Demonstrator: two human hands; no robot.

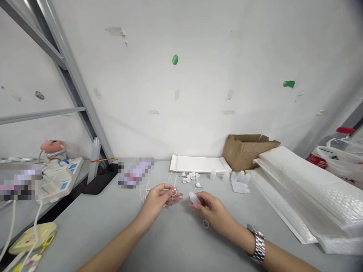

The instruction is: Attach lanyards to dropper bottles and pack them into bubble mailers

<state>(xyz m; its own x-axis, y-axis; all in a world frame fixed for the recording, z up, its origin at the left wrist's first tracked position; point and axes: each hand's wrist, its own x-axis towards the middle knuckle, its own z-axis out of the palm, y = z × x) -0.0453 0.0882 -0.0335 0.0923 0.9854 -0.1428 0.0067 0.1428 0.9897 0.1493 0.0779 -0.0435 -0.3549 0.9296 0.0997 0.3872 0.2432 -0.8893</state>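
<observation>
My left hand [160,198] pinches a thin white strip [175,180] that sticks up past the fingertips. My right hand [211,207] grips a small translucent plastic bottle [194,198], tilted toward the left hand, its lower end hidden by the fingers. Below that hand a thin white ring [205,223] shows, and I cannot tell whether it hangs from the bottle. Beside my left hand lie loose white loops [145,192]. Small white caps [193,176] are gathered beyond both hands. More translucent bottles [240,187] stand and lie to the right.
At the back, a white tray [198,165] sits against the wall, next to an open cardboard box [244,151]. Stacked bubble-wrap mailers [309,196] cover the right side. A black object [100,181], a power strip [62,181] and cables are at the left.
</observation>
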